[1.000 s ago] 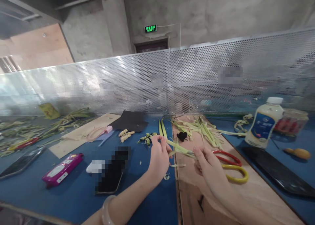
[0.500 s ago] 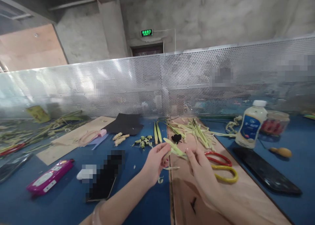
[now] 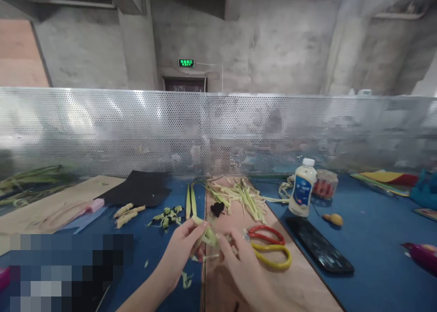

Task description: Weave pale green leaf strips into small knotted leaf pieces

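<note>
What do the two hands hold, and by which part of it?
The left hand pinches a pale green strip near its left end; blur hides whether the right hand also grips the other end.

We count one left hand [image 3: 182, 250], one right hand [image 3: 241, 257], one bottle [image 3: 302, 192], one jar [image 3: 326, 185], one pair of scissors [image 3: 289, 258] with two loops, one black sheet [image 3: 136, 190], one exit sign [image 3: 186, 63] and two long green strips [image 3: 193, 202] side by side; the heaped pale strips [image 3: 251, 200] are too tangled for us to number.
</note>
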A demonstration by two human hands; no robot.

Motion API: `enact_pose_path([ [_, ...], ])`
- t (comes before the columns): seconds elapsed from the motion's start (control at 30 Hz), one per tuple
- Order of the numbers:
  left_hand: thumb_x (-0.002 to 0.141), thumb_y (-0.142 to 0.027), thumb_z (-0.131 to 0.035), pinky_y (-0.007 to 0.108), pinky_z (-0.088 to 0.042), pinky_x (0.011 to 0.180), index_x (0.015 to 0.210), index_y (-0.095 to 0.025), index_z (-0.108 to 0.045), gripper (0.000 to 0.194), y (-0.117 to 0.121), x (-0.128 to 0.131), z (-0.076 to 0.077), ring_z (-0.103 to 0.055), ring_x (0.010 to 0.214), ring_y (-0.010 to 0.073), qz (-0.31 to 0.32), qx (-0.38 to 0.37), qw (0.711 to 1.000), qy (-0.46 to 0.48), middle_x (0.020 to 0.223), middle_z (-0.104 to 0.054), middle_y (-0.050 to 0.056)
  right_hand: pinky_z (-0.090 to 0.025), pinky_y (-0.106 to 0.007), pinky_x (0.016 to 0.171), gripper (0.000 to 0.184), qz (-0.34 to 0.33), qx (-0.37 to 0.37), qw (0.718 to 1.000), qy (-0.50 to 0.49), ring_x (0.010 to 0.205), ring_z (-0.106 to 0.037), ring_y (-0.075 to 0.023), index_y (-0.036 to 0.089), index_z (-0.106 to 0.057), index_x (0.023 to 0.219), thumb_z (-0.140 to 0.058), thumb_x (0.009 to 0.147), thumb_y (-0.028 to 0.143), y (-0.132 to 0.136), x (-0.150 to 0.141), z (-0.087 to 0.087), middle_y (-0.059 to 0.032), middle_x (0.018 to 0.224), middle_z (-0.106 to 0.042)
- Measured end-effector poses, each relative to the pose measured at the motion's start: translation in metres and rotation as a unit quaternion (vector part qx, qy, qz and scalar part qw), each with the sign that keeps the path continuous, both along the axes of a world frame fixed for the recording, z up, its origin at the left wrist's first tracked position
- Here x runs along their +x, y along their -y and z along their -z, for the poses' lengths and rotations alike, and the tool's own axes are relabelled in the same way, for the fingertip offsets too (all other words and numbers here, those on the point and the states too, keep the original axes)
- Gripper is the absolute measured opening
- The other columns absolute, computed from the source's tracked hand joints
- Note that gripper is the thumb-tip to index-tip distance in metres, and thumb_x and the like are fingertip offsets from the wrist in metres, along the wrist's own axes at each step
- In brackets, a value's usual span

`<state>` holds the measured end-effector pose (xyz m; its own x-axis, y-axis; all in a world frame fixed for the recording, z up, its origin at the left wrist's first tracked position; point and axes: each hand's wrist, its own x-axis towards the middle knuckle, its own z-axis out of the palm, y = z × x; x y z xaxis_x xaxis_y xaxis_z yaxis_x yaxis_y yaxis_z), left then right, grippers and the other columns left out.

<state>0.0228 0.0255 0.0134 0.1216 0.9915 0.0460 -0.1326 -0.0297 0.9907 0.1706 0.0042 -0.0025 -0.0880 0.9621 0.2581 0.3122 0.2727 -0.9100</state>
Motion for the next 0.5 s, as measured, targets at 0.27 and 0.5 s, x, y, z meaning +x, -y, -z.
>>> enact_pose_path([
  [0.27,0.077,-0.036,-0.053,0.021,-0.039,0.052,0.070,-0.016,-0.047,0.022,-0.001,-0.001,0.008,-0.047,0.053,0.0090,-0.014,0.052,0.998,-0.039,0.060,-0.049,-0.003,-0.047,-0.025,0.061,0.029,-0.026,0.046,0.999,-0.001,0.063,-0.061,-0.0167,0.020,-0.050,0.090,-0.038,0.087,0.046,-0.012,-0.001,0.027,0.0005,0.065,-0.061],
  [0.5,0.086,-0.034,-0.041,0.021,-0.038,0.057,0.075,-0.017,-0.045,0.021,0.010,0.006,0.002,-0.047,0.059,0.0103,-0.086,0.124,0.982,-0.109,0.063,-0.049,-0.002,-0.053,-0.026,0.067,0.026,0.001,0.139,0.988,0.069,0.079,-0.065,-0.0205,0.022,-0.054,0.088,-0.045,0.082,0.046,-0.028,0.008,0.044,-0.0048,0.083,-0.068],
])
